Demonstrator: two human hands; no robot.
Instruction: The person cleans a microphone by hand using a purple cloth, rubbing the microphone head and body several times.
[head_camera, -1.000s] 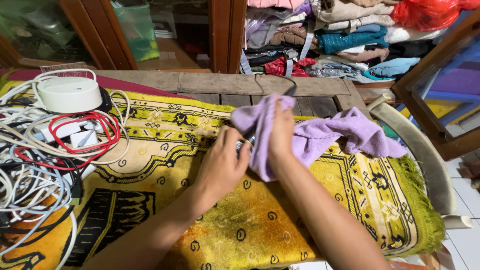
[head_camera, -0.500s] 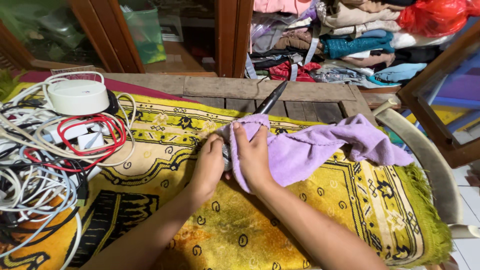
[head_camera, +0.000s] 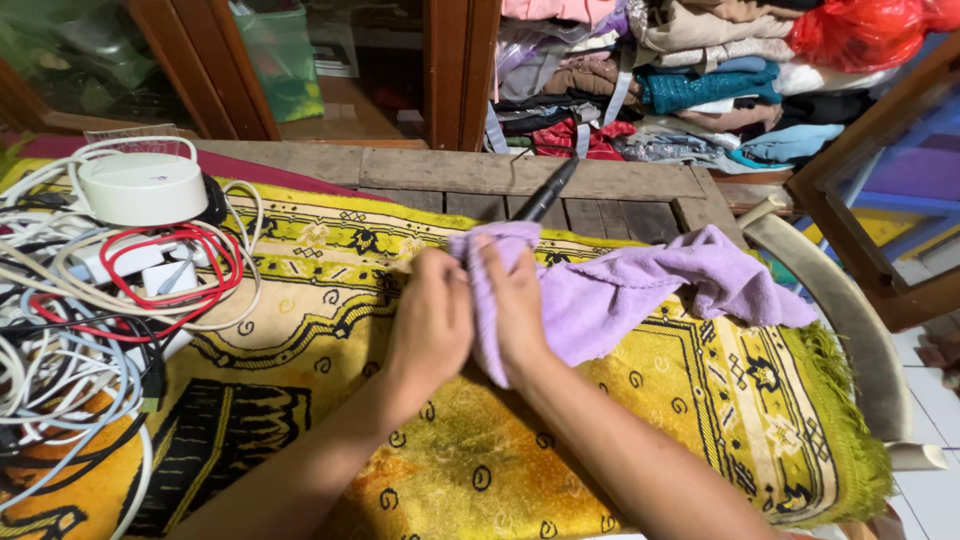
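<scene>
Lilac terry cloth (head_camera: 640, 290) lies on the yellow patterned rug (head_camera: 480, 440) covering the bench, one end bunched around a dark rod-like tool (head_camera: 545, 193) whose far end pokes out toward the wooden planks (head_camera: 450, 170). Right hand (head_camera: 515, 310) is closed over the cloth-wrapped part, fingers curled tight. Left hand (head_camera: 432, 320) sits just beside it, touching, also curled shut; cannot tell whether it grips the cloth or the tool's handle underneath. Looks like a wipe-down in hand: only the near section of the tool is inside the cloth, the far tip is bare and uncovered, so I'd judge it partway at best. Most of the cloth trails loose to the right, unused. Left side of the bench: tangle of white, red and black cables (head_camera: 90, 330) plus a round white device (head_camera: 140, 187), well apart from the hands. Pile of folded clothes (head_camera: 700, 80) behind the bench, untouched
</scene>
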